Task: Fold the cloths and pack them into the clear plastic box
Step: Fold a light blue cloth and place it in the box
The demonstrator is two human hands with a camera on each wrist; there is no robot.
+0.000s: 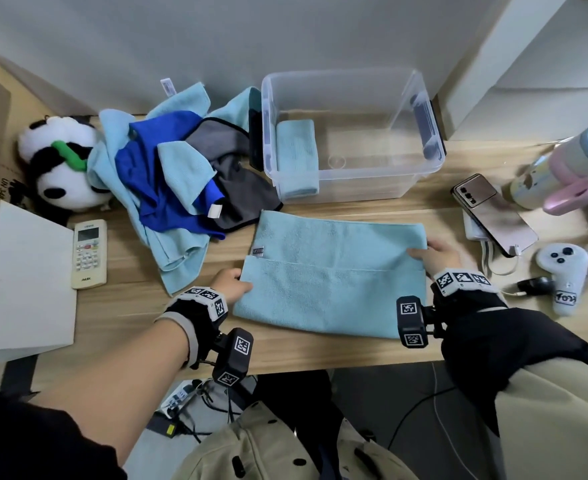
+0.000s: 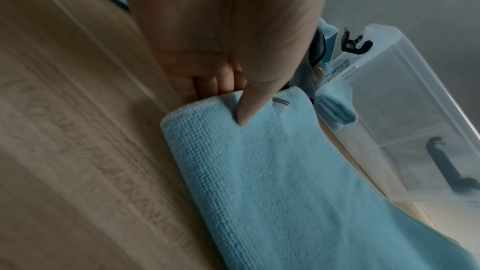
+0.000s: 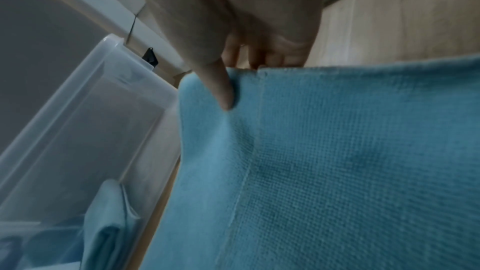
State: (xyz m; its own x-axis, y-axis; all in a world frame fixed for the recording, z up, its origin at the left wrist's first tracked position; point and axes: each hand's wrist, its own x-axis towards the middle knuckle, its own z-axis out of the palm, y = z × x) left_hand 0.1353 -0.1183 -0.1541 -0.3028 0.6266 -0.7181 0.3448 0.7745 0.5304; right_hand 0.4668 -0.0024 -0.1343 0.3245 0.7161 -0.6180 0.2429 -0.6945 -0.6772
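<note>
A light blue cloth [image 1: 334, 271] lies partly folded on the wooden desk, its near layer laid over the far one. My left hand [image 1: 232, 284] pinches its left edge, thumb [image 2: 249, 108] on top and the other fingers beneath the cloth [image 2: 272, 182]. My right hand [image 1: 431, 252] pinches the right edge near the far corner, thumb [image 3: 223, 93] on top of the cloth [image 3: 337, 161]. Behind it stands the clear plastic box [image 1: 407, 98] with one folded light blue cloth [image 1: 297, 157] at its left end. A pile of unfolded blue, light blue and grey cloths [image 1: 175, 174] lies left of the box.
A panda plush [image 1: 60, 164], a remote control [image 1: 89, 252] and a white box [image 1: 22, 278] sit at the left. A phone [image 1: 493, 213], a game controller [image 1: 562, 275] and a pastel bottle [image 1: 562, 168] crowd the right. The desk's front edge [image 1: 320, 362] runs close to my wrists.
</note>
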